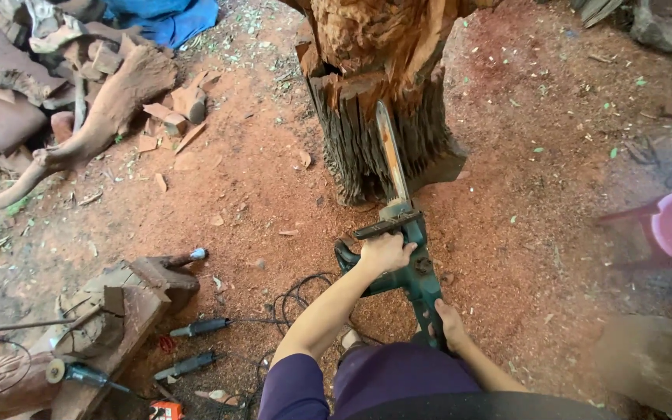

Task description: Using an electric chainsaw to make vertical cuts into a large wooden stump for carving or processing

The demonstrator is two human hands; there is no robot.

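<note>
Soft, even daylight, faint shadows; right edge blurred, corners slightly distorted.

Under you lies bare ground point(258, 155) of reddish earth and sawdust, strewn with wood chips and a few green leaves. To your left a pile of offcuts point(173, 109) sits beside a long curved root point(95, 128). A blue cloth point(165, 17) lies at the top left. Near your left side a rough wooden block point(130, 299) rests, with two dark power tools point(196, 346) and a black cable point(293, 295) close by. Soft, even daylight falls everywhere.
</note>
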